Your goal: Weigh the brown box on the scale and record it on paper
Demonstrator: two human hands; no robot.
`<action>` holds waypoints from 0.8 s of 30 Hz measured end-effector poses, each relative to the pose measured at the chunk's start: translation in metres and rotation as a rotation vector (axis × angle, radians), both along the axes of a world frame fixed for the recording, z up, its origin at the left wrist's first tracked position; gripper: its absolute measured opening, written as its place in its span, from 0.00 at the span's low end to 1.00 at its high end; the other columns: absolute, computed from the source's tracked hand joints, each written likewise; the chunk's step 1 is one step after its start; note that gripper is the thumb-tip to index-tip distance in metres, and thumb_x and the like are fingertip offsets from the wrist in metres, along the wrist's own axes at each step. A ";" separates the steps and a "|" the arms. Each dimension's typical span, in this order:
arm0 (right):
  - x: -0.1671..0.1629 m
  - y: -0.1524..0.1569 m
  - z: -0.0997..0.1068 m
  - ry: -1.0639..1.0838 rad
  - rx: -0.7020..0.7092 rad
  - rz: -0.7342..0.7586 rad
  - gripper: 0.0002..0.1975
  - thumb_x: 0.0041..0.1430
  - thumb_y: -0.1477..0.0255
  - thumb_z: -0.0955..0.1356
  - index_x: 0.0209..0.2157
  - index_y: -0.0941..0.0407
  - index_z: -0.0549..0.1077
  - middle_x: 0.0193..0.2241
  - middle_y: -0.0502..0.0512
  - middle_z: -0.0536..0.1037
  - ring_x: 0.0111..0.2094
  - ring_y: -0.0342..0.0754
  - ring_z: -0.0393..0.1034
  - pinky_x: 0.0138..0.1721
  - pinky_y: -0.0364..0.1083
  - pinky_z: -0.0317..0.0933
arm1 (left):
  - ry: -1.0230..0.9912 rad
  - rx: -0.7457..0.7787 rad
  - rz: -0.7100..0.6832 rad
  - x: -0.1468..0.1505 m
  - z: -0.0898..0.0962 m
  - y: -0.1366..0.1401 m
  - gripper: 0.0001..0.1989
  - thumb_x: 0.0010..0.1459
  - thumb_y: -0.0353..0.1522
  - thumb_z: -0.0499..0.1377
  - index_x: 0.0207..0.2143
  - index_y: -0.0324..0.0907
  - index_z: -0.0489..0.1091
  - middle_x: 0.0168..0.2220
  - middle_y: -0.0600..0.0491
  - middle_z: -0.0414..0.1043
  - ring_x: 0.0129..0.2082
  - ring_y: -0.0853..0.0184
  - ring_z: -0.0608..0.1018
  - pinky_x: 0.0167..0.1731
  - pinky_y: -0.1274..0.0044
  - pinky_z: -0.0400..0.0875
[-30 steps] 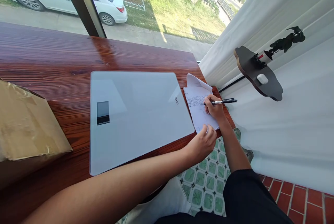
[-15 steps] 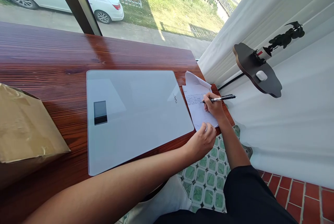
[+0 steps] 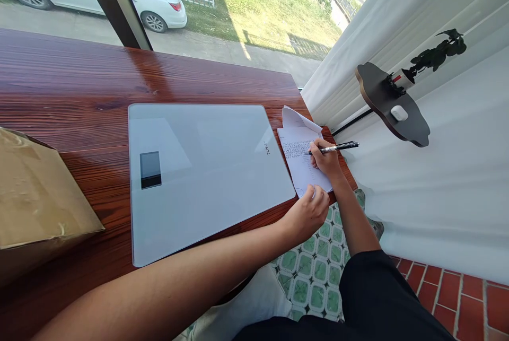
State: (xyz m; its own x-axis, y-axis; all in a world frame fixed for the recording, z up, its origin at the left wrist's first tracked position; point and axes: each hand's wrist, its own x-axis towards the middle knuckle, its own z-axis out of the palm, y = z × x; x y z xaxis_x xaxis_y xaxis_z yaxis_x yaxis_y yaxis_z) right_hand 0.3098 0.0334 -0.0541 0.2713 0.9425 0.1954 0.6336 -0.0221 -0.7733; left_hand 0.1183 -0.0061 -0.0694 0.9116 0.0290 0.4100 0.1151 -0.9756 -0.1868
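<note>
My right hand (image 3: pixel 324 160) is closed around a black and clear pen (image 3: pixel 342 146), with its tip on the white notepad (image 3: pixel 304 170). Rows of dark handwriting cover the upper part of the page, and the top sheet is folded back and curls up at the far end. At the notepad's near edge my left hand (image 3: pixel 307 213) has its fingers curled over the paper; the thumb is mostly hidden. Left of the notepad lies a flat, pale glass scale (image 3: pixel 214 171) with a small dark display (image 3: pixel 150 169).
Everything rests on a reddish-brown wooden table (image 3: pixel 91 123). A cardboard box (image 3: pixel 40 187) stands at the left. A dark wavy shelf (image 3: pixel 377 92) on the right holds a potted plant (image 3: pixel 403 79) and a small white case (image 3: pixel 399 113), before a white curtain (image 3: pixel 449 192).
The view has shifted slightly. My right hand and the pen show only a very slight shift on the page; my left hand stays at the paper's near edge.
</note>
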 end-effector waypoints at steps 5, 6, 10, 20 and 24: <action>-0.001 -0.001 0.001 0.023 0.012 -0.009 0.17 0.67 0.61 0.63 0.26 0.55 0.64 0.15 0.46 0.65 0.13 0.39 0.57 0.17 0.40 0.54 | -0.033 0.002 0.005 0.001 -0.001 -0.001 0.23 0.66 0.31 0.45 0.55 0.33 0.73 0.54 0.41 0.73 0.53 0.54 0.74 0.53 0.62 0.66; 0.000 0.000 0.001 0.023 0.012 -0.009 0.17 0.67 0.61 0.63 0.26 0.55 0.64 0.15 0.46 0.65 0.13 0.39 0.57 0.17 0.40 0.54 | -0.030 0.002 0.005 0.001 -0.001 -0.001 0.23 0.66 0.31 0.45 0.55 0.33 0.73 0.54 0.41 0.73 0.53 0.54 0.74 0.53 0.62 0.66; 0.000 0.000 0.000 -0.002 -0.005 -0.013 0.17 0.67 0.61 0.64 0.26 0.56 0.64 0.15 0.46 0.66 0.14 0.39 0.58 0.17 0.40 0.54 | -0.002 0.003 0.002 0.000 0.000 -0.001 0.23 0.66 0.31 0.46 0.55 0.32 0.72 0.54 0.39 0.72 0.53 0.54 0.74 0.53 0.62 0.66; -0.001 -0.001 0.001 0.015 0.010 -0.057 0.18 0.66 0.59 0.64 0.26 0.55 0.65 0.13 0.46 0.65 0.12 0.39 0.57 0.16 0.41 0.53 | 0.005 -0.025 -0.009 -0.001 0.002 0.000 0.22 0.67 0.30 0.46 0.55 0.33 0.73 0.54 0.41 0.73 0.53 0.55 0.74 0.53 0.63 0.66; -0.001 0.000 0.001 -0.018 -0.007 -0.058 0.18 0.66 0.59 0.64 0.26 0.56 0.65 0.14 0.46 0.65 0.13 0.38 0.58 0.16 0.40 0.53 | 0.039 -0.037 -0.016 -0.002 0.006 0.002 0.22 0.67 0.31 0.46 0.55 0.33 0.73 0.55 0.40 0.73 0.53 0.55 0.74 0.53 0.63 0.66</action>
